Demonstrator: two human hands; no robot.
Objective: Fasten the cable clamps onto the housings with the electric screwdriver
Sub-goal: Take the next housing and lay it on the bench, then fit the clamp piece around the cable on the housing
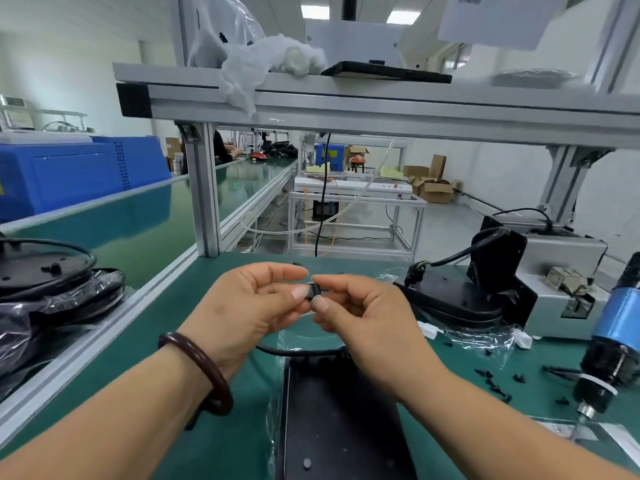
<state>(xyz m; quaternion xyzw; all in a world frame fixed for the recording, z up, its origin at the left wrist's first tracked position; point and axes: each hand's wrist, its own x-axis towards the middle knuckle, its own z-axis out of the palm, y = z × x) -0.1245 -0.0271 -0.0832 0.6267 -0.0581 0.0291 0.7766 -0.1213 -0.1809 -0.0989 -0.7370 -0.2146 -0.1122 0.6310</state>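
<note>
Above bench (166, 341) | left hand (249, 299), right hand (360, 317) pinch-grip cable clamp (314, 292) | housing (332, 410) beneath | electric screwdriver (613, 341) at right

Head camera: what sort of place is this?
Most likely a factory assembly line: a green workbench, an electric screwdriver at the right, and black housings waiting on the mat.

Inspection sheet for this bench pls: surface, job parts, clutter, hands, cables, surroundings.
Surface: green mat, crowded at right.
Job's things: small black clamp pinched above black housing; electric screwdriver at right, untouched; loose screws beside it.
Clutter: clear plastic bags; spare housings at right.
Grippers: left hand and right hand both pinch the clamp.
Cables: black cable crosses the housing's far end; hanging cable behind the bench.
Surroundings: aluminium frame shelf, conveyor at left, cartons behind.
</note>
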